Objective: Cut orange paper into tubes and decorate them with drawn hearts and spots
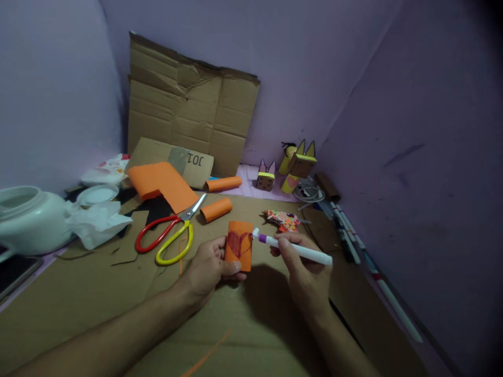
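Note:
My left hand (pixel 210 264) grips a small orange paper tube (pixel 245 254) upright over the cardboard, thumb across its lower front. On the tube's face is a drawn heart (pixel 236 245), its left part coloured dark red or purple and its right part mostly orange inside an outline. My right hand (pixel 301 262) is closed around a white marker (pixel 310 253) with a purple band. The marker's tip end is at the tube's right edge, beside the heart; whether it touches I cannot tell. To the left lie scissors (pixel 175 230) with one red and one yellow handle, blades slightly apart.
Two more orange paper rolls (pixel 223 183) and a folded orange sheet (pixel 161 180) lie behind. Paper animal figures (pixel 302 166) stand at the back right, near a coiled cable (pixel 309 193). Several markers (pixel 349 230) line the right wall. A white teapot (pixel 35 222) and crumpled tissue (pixel 96 225) are left.

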`<state>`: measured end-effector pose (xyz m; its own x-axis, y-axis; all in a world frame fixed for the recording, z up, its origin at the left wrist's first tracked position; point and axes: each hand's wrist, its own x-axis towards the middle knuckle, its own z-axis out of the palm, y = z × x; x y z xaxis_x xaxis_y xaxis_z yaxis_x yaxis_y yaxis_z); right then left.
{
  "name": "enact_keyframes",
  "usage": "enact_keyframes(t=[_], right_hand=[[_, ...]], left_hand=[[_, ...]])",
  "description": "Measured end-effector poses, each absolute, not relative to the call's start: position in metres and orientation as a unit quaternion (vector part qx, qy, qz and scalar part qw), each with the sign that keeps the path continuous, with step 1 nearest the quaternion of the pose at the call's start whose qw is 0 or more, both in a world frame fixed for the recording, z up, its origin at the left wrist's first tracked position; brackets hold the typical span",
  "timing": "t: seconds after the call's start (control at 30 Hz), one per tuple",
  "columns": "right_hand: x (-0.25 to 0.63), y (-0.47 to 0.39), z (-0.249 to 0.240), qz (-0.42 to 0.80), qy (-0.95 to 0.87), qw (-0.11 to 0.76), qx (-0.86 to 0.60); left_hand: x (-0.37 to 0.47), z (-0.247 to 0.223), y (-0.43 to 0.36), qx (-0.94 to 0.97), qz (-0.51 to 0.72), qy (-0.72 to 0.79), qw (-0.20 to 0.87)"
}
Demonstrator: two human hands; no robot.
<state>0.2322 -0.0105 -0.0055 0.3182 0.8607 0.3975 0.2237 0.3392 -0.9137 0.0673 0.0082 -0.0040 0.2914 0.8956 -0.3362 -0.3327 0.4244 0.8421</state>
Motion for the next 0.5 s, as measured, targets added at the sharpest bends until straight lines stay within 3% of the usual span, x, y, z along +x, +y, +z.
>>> enact_keyframes(t=[0.5], right_hand=[[0.2332, -0.012, -0.0045, 0.239, -0.524, 0.623, -0.528]], left_hand=[[0.0659, -0.0063, 0.0092, 0.346, 0.413, 0.421, 0.73]])
